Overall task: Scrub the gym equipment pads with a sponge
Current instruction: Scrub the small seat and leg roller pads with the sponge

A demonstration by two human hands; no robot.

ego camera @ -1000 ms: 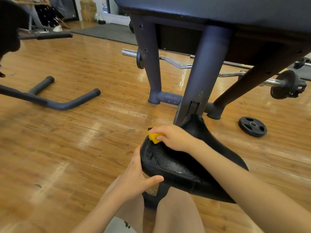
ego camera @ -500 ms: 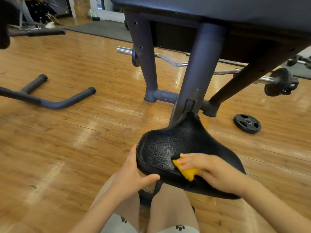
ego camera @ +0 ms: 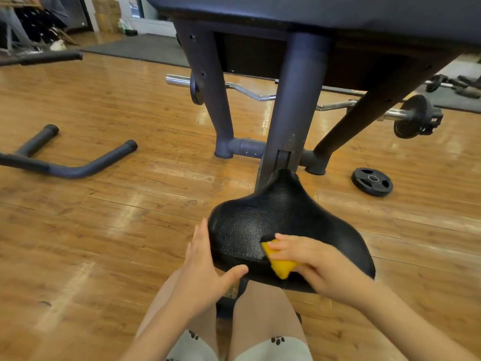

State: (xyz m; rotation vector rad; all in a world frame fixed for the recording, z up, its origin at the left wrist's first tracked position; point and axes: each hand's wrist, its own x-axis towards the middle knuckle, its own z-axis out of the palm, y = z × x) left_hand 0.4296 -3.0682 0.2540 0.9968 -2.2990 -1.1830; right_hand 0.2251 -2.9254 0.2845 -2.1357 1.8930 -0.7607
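Seat pad (ego camera: 273, 212) sits low on its post, just ahead of the knees. The right hand (ego camera: 320, 267) presses the yellow sponge (ego camera: 279, 264) at its near edge, seemingly pinching it; the left hand (ego camera: 205, 264), fingers straight, braces the pad's side. Pressing over the rim could let the sponge slip off.

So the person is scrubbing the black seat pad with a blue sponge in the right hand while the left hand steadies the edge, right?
Nearly. The sponge is yellow, not blue, as the head view shows. The right hand does press it on the black seat pad, and the left hand steadies the edge.
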